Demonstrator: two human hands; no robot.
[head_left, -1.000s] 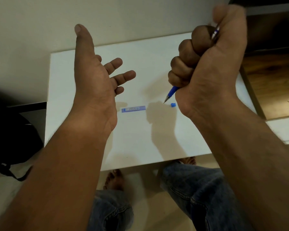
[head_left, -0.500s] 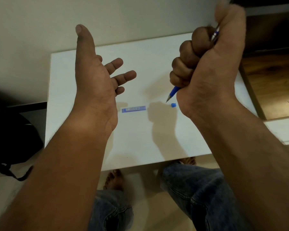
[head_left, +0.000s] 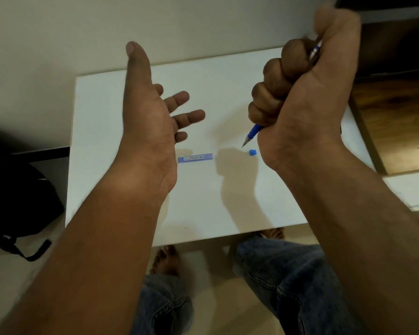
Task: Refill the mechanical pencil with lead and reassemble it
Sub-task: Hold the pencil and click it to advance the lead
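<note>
While our right hand point(head_left: 307, 97) is curled into a tight fist around the mechanical pencil point(head_left: 253, 131), our left hand point(head_left: 150, 117) hangs empty above the white table point(head_left: 121, 97), palm turned inward, thumb pointing to twelve o'clock and fingers loosely spread toward three o'clock. We grip the pencil tilted, its metal tip aimed down toward seven o'clock and its blue grip section poking out below the little finger; its upper end shows beside our raised thumb, which looks blurred. Only those two ends of the pencil are visible, the rest hidden in the fist. On the table, the blue lead case point(head_left: 195, 157) lies flat between our hands, at about four o'clock from the left palm. A small blue cap point(head_left: 252, 152) sits on the table just beside the pencil tip, at three o'clock from the case, apart from it. Below the table's near edge we see our jeans point(head_left: 283, 281) and a bare foot point(head_left: 165, 262).
</note>
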